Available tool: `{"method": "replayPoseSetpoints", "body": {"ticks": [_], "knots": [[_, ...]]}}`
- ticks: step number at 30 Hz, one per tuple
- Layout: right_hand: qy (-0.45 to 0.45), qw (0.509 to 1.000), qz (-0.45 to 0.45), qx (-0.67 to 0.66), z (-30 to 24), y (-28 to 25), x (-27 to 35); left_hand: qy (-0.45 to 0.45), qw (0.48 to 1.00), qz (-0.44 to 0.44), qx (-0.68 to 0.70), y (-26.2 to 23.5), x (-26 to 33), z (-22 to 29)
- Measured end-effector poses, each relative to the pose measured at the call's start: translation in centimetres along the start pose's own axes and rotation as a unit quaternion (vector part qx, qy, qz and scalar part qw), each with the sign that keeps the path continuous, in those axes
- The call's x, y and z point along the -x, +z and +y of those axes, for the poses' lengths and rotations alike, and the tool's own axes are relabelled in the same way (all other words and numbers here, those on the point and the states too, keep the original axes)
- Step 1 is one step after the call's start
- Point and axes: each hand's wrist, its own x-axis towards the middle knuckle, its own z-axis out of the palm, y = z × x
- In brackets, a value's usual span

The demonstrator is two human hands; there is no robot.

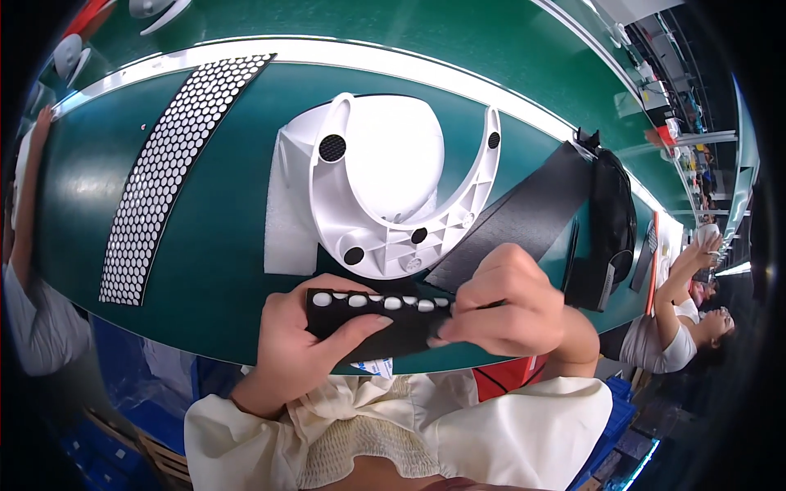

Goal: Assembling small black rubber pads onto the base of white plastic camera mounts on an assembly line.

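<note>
Close to my body, my left hand (307,335) grips a black sheet (385,331) with a row of white round dots along its upper edge, thumb lying across its front. My right hand (508,307) is closed in a pinch at the right end of this sheet; its fingertips hide any small piece between them. Just beyond both hands lies a white plastic piece (397,114) with a rounded body and a crescent-shaped ribbed base (385,237). Black round pads (332,148) sit on several spots of the base. White foam padding (288,233) shows under its left side.
A long dotted sheet (168,176) lies on the green table (221,188) to the left. At right are a smooth black sheet (524,213) and a black pouch-like item (610,217). Other people stand at the left and right edges. A white rail (352,53) runs behind.
</note>
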Motion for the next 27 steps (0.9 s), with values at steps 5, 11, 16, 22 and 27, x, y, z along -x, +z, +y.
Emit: {"method": "replayPoseSetpoints", "body": {"ticks": [5, 11, 16, 22, 27], "knots": [[0.101, 0.981, 0.053, -0.156, 1.3, -1.4, -1.0, -0.018, 0.988, -0.15, -0.038, 0.2, -0.7, -1.1], [0.219, 0.957, 0.023, -0.188, 0.8, 0.4, -1.2, 0.072, 0.988, -0.128, -0.04, 0.4, -0.4, -2.6], [0.206, 0.967, 0.036, -0.148, 1.1, 0.7, -0.9, 0.067, 0.991, -0.117, -0.004, 0.5, -0.3, -2.5], [0.182, 0.975, 0.028, -0.128, 1.5, 0.6, -1.0, 0.071, 0.989, -0.12, 0.048, 0.4, -0.3, -2.9], [0.178, 0.977, 0.01, -0.116, 1.4, 0.5, -1.4, 0.037, 0.989, -0.093, 0.11, 0.5, -0.3, -2.1]]}}
